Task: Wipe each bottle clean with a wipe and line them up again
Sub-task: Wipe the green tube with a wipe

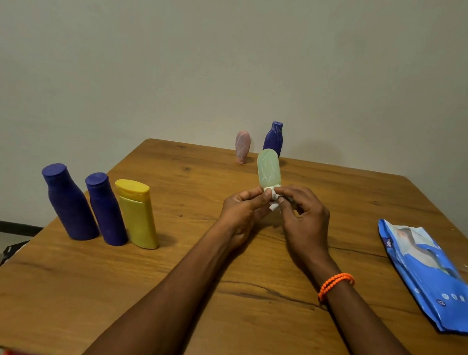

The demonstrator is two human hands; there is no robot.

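Pale green bottle (269, 167) is held up over mid-table, a bit in front of the pink bottle (242, 146) and the far blue bottle (273, 137), which stand near the table's back edge. Long axis roughly upright, rounded end up and away from the person, lower end down in the fingers. White wipe (272, 197) is bunched round that lower end. Left hand (243, 209) pinches the bottle's base from the left, fingers curled; right hand (302, 214) pinches the wipe against it from the right, fingers curled too. Both hands equally near, so the bottle body lies up and beyond the fingertips; probably next the wipe needs to travel up along that axis. Left of the green bottle: two blue bottles (68, 206) (106, 212) and a yellow bottle (137, 216) in a row, touching. To its right, wipes pack (427, 273) lies flat on the wooden table (245, 304).
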